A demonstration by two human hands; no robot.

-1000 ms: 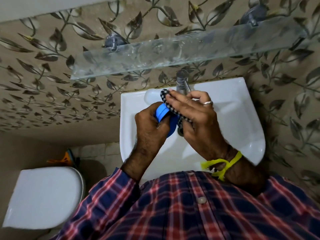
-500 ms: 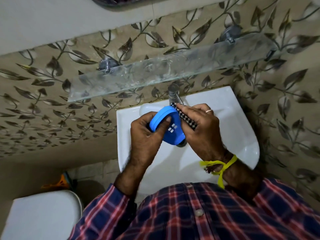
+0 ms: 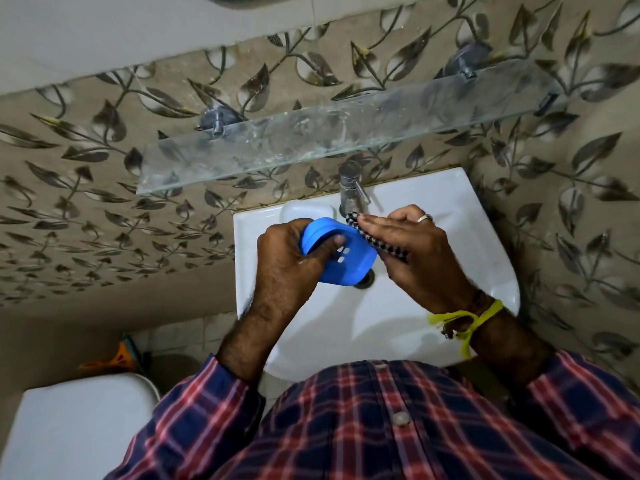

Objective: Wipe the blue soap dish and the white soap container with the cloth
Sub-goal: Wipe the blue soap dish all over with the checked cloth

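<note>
My left hand (image 3: 287, 261) holds the blue soap dish (image 3: 346, 268) over the white sink, thumb pressed into its slotted inside. Against the dish's right rim lies the black-and-white checked cloth (image 3: 375, 239), gripped by my right hand (image 3: 412, 251) with the fingers laid flat over it. Only a strip of the cloth shows; the rest is hidden under the fingers. The white soap container (image 3: 306, 211) rests on the sink's back ledge, just beyond the dish and left of the tap.
The sink (image 3: 467, 237) juts out from a leaf-patterned wall. A chrome tap (image 3: 351, 187) stands at its back edge and the drain (image 3: 367, 280) peeks out under the dish. A glass shelf (image 3: 311, 140) hangs above. A white toilet lid (image 3: 76, 427) sits lower left.
The dish has turned in my left hand, so its slotted inside now faces up. The cloth has slid from across the dish to its right rim. The camera has tilted upward.
</note>
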